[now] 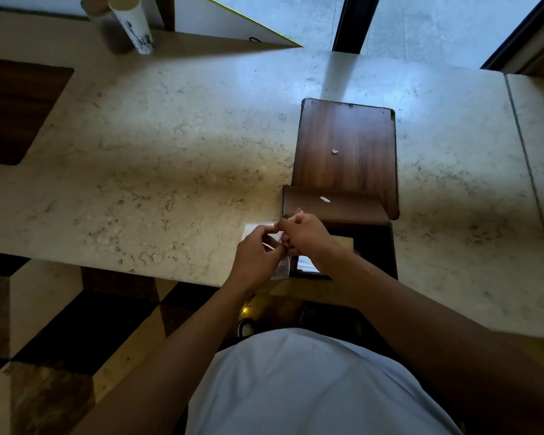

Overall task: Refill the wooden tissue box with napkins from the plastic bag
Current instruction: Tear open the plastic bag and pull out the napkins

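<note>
The dark wooden tissue box [376, 246] stands open at the counter's near edge, its lid [346, 146] folded back flat behind it. A few white napkins [305, 263] lie low inside the box. My left hand [258, 255] and my right hand [302, 233] meet just left of the box, both pinching a clear plastic bag [280, 268] whose loose end hangs down between them. A white napkin stack [255, 229] shows under my left fingers on the counter; most of it is hidden.
The marble counter [170, 171] stretches left and right. A white patterned tube [132, 23] and a second cylinder stand at the far left. A white board [220, 23] leans at the back. A dark recess [16, 111] sits at the left.
</note>
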Demonstrator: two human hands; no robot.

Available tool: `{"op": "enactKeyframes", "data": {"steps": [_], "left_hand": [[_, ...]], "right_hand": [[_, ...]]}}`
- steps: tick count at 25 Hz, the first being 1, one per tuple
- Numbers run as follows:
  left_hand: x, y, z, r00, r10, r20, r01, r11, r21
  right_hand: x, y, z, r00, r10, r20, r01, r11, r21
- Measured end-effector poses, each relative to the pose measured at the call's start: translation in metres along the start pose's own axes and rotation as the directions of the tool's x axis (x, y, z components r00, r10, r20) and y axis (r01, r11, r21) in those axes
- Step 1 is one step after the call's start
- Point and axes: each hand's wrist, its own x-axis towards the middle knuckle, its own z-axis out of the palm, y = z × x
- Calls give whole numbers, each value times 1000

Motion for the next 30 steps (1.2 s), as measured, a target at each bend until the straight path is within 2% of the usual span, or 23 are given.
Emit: {"op": "enactKeyframes", "data": {"steps": [5,11,15,21,30], "left_hand": [[0,-1,5,1000,4,11,-4,998,55],[-4,1,5,996,-54,64,57,997,-48],[-2,2,3,995,-69,71,75,994,-78],[0,2,-4,987,-157,22,159,970,-187],[-1,11,-34,987,-155,-36,123,884,-452]], "right_hand": [[0,3,-5,999,-29,-35,25,995,-98],[-3,6,-13,996,-65,-54,49,966,-255],[-7,7,-18,997,-60,-40,46,957,-285],[-10,2,-18,994,-114,6,109,934,-340],[-14,-25,-7,976,-205,76,217,955,-201]]}}
